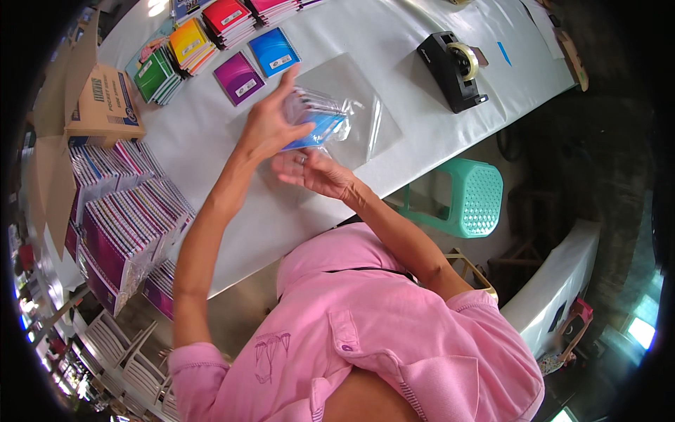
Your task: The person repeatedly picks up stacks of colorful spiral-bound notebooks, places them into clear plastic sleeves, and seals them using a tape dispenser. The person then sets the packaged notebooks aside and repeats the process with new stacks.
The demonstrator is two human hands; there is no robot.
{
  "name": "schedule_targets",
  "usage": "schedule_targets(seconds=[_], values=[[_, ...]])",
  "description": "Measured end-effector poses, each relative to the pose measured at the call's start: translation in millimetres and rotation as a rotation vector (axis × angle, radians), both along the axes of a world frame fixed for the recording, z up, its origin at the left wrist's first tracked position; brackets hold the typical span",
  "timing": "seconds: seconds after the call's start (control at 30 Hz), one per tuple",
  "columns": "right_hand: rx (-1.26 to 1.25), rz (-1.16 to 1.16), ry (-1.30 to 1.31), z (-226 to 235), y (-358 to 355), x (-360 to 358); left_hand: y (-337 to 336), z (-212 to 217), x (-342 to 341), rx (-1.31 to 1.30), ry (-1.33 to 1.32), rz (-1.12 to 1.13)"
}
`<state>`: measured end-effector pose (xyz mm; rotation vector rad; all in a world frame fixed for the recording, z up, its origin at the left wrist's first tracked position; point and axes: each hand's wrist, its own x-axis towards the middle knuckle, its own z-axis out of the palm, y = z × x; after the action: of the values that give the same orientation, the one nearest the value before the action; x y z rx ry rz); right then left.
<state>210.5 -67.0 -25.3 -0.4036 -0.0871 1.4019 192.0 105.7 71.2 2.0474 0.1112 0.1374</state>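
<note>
A stack of small spiral notebooks with a blue cover (325, 126) is tilted over the table, blurred by motion, with clear plastic around it. My left hand (269, 125) grips its left side, thumb on the blue cover and index finger stretched out along the edge. Just below the stack, my right hand (316, 172) has its palm turned up and its fingers extended, smeared a little; a ring shows on one finger. Whether those fingers touch the plastic, I cannot tell. A clear plastic sheet or bag (383, 126) spreads under and right of the stack.
Single purple (239, 79) and blue (275, 52) notebooks lie beyond my left hand, near green (152, 76), yellow (188, 46) and red (226, 15) stacks. A black tape dispenser (450, 74) stands right. Left are a cardboard box (105, 102) and bundled notebooks (133, 218). A green stool (478, 200) stands beside the table.
</note>
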Motion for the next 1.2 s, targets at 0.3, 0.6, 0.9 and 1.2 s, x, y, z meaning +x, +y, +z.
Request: schedule_targets(seconds=[0.3,0.6,0.9,1.2], values=[[-0.344,-0.272,-1.214,37.0,-11.6,73.7,-6.2,-27.3,-71.7,-0.706,-0.107,0.281],[-0.025,-0.068,-2.195,136.3,-2.7,108.3,-17.1,10.5,-43.5,0.116,0.262,0.447],[0.064,-0.139,-1.945,145.9,-1.1,140.8,-14.1,34.5,-47.9,-0.453,-0.018,0.431],[-0.079,-0.423,-1.453,105.1,-11.5,99.5,-11.3,-59.2,-108.3,-0.439,-0.362,0.477]])
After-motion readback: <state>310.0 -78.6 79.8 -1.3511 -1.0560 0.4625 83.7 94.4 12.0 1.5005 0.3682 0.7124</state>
